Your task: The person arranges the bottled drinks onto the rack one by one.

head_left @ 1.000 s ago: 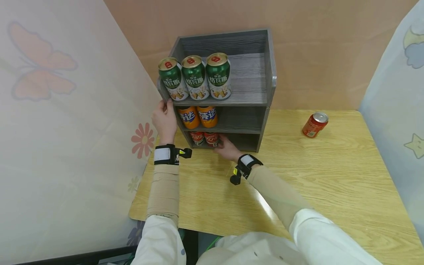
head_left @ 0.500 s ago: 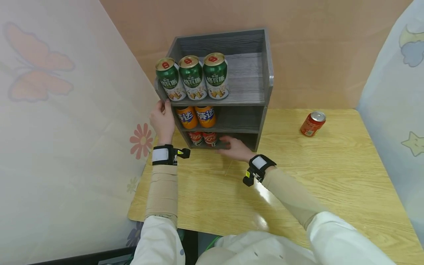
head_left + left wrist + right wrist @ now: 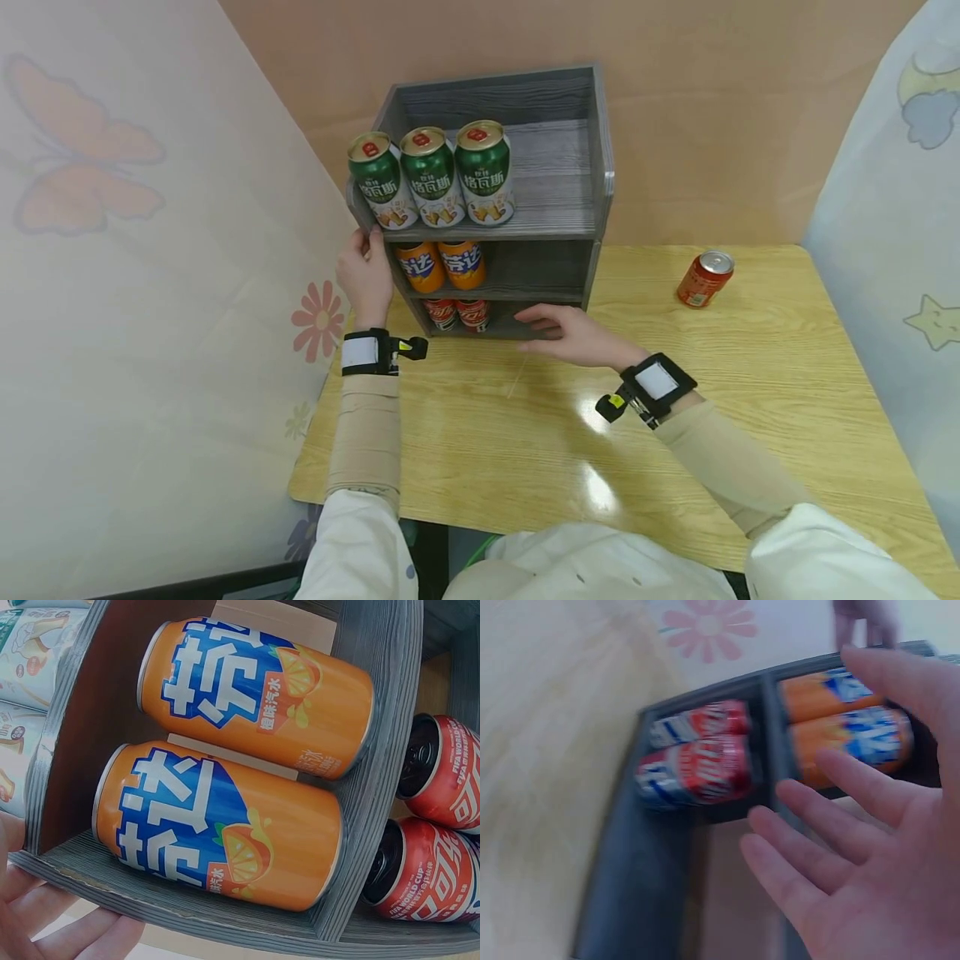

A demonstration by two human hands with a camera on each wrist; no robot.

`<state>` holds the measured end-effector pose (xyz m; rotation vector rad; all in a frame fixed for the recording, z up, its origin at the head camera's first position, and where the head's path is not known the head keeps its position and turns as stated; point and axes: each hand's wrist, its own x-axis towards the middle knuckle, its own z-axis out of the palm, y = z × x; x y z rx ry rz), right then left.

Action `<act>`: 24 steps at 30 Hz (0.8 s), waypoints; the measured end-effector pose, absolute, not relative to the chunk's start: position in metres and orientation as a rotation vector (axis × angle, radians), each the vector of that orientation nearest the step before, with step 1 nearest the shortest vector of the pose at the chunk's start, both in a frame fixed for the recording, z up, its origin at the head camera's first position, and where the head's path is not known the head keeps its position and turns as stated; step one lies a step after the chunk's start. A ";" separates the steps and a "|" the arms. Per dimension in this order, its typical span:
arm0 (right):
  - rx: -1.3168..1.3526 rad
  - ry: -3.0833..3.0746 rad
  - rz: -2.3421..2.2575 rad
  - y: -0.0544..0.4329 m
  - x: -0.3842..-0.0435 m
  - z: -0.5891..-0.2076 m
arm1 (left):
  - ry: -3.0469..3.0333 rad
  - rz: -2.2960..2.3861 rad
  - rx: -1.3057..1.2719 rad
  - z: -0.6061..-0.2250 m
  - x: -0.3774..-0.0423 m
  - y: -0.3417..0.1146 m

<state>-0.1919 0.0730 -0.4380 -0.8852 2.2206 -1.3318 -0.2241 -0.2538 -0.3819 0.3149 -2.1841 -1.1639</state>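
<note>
My left hand (image 3: 365, 279) grips the left side of a grey wooden shelf rack (image 3: 558, 196), thumb near the front edge of the upper board. Empty and with its fingers spread, my right hand (image 3: 583, 337) hovers before the bottom tier, right of two red cola cans (image 3: 697, 771) there. Two orange soda cans (image 3: 221, 825) occupy the middle tier's left end. On top, three green-and-white drink cans (image 3: 485, 179) stand in a row at the left. Another red can (image 3: 703, 282) stands apart on the table, right of the rack.
The rack stands at the back of a wood-grain table (image 3: 480, 442). A white patterned panel (image 3: 187, 333) closes off the left side, another panel (image 3: 892, 250) the right. Behind rises a tan backdrop (image 3: 712, 125).
My right hand has let go of the right-hand red can on the bottom tier and drawn away to the right, its fingers opening. My left hand stays on the rack.
</note>
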 end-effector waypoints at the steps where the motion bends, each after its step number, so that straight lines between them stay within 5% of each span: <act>1: -0.908 2.215 -1.337 0.077 -0.190 -0.433 | -2.187 -1.163 0.318 -0.382 -0.224 -0.254; 24: -1.093 2.613 -1.349 0.180 -0.121 -0.288 | -2.171 -1.167 0.303 -0.382 -0.223 -0.253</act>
